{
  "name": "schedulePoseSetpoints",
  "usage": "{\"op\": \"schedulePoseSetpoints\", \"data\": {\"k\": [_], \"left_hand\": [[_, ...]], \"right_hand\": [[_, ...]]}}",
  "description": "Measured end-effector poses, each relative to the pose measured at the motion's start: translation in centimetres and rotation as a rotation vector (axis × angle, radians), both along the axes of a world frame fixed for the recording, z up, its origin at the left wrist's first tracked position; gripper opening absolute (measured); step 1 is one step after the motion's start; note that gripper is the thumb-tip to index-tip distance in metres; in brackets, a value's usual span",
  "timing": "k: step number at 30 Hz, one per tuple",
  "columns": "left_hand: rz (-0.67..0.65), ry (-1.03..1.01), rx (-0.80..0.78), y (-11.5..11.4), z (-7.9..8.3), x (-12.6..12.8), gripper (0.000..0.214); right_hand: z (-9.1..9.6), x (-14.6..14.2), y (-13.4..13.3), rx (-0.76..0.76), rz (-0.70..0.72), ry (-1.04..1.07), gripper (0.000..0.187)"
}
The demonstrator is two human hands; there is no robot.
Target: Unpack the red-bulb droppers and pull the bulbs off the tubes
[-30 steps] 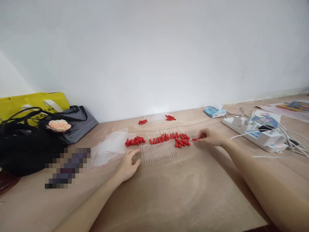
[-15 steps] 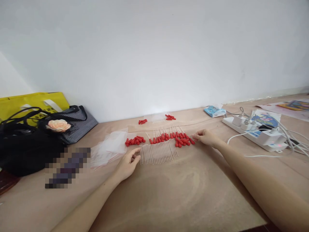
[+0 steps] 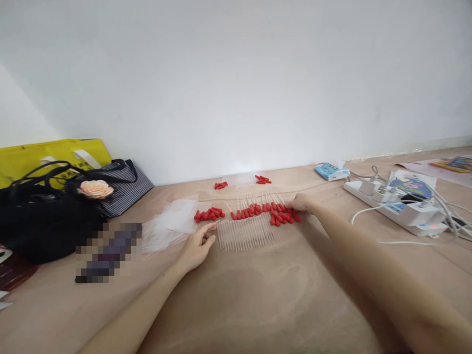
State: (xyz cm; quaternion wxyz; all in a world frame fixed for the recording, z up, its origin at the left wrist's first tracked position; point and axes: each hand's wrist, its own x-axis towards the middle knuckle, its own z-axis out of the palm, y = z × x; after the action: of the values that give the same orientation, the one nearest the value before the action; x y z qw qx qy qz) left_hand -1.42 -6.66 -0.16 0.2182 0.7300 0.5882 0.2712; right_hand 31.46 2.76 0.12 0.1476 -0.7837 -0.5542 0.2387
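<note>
My left hand [image 3: 197,247] rests on the table with thumb and forefinger apart and nothing between them. Its fingertips are by the left end of a row of clear thin tubes [image 3: 246,232], laid side by side. Behind them lies a row of droppers with red rubber bulbs [image 3: 251,210], their clear tubes pointing away from me. My right hand [image 3: 300,202] is at the right end of that row, touching or very near the last droppers; its fingertips are partly hidden. Loose red bulbs lie in a right pile [image 3: 283,218] and a left pile [image 3: 209,215].
Clear plastic bags [image 3: 171,221] lie left of the bulbs. Further left are a black bag [image 3: 47,226], a striped bag [image 3: 123,189] and a yellow bag [image 3: 22,162]. At right, a white power strip [image 3: 416,223] with cables and a blue tissue pack [image 3: 330,171].
My right hand has moved left and slightly away from me, up to the right end of the dropper row. My left hand has stayed beside the clear tubes. The view has shifted slightly.
</note>
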Motion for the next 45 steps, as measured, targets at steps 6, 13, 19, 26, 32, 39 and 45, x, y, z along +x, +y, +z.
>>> {"op": "schedulePoseSetpoints", "data": {"k": [6, 13, 19, 26, 32, 39, 45], "left_hand": [[0.001, 0.043, 0.043, 0.4, -0.2, 0.3, 0.044], [-0.020, 0.020, 0.057, 0.4, -0.1, 0.4, 0.043], [0.017, -0.027, 0.093, 0.3, -0.2, 0.2, 0.040], [-0.061, 0.190, 0.620, -1.4, 0.4, 1.1, 0.029], [-0.361, 0.431, 0.845, -2.6, -0.2, 3.3, 0.021], [-0.389, 0.459, 0.853, -2.9, -0.1, 4.2, 0.017], [-0.363, 0.472, 0.921, -3.7, 0.6, 4.4, 0.017]], "right_hand": [[0.9, -0.5, -0.6, 0.030, 0.004, -0.044, 0.013], [2.0, -0.5, -2.8, 0.276, 0.128, 0.022, 0.029], [0.2, -4.6, -7.6, 0.681, 0.426, 0.120, 0.015], [-2.6, -7.5, -11.1, 0.959, 0.714, -0.157, 0.011], [-2.6, -8.5, -11.7, 1.059, 0.793, -0.190, 0.016], [-2.3, -9.3, -12.3, 1.073, 0.824, -0.202, 0.016], [-2.5, -9.0, -12.4, 1.114, 0.835, -0.198, 0.016]]}}
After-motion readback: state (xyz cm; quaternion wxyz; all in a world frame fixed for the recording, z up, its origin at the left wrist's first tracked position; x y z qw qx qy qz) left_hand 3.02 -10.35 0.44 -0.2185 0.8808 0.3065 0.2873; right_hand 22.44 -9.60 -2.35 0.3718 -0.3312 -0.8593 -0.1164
